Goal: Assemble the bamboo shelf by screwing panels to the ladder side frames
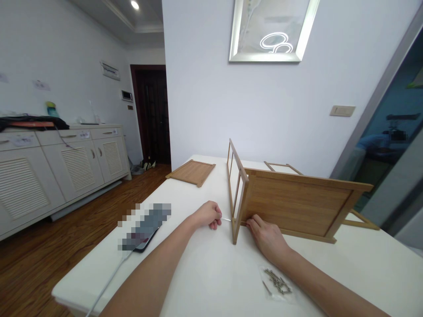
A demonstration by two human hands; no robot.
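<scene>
Observed from my remote station, head view. Left hand (209,215): thumb and forefinger pressed together, pinching a thin metal rod (226,219); remaining fingers curled. Just right of these fingertips the rod's far end meets the lower part of an open wooden frame (242,203), standing upright on the white table (205,277). I cannot resolve the contact point itself.

Right hand (267,233): fingers bunched close, tips at the lower left corner of a wooden panel (297,204), on the other side of the frame from the left fingers. I cannot tell whether they grip the rail or only press it. The panel stands on its long edge beyond and to the right of these fingers, its left end against the frame.

Nearer me than the right fingers: a clear bag (287,296) with screws (276,279). Beyond the left fingers: a second panel (192,171), lying flat. Left of them: a phone (145,240), partly pixelated.
</scene>
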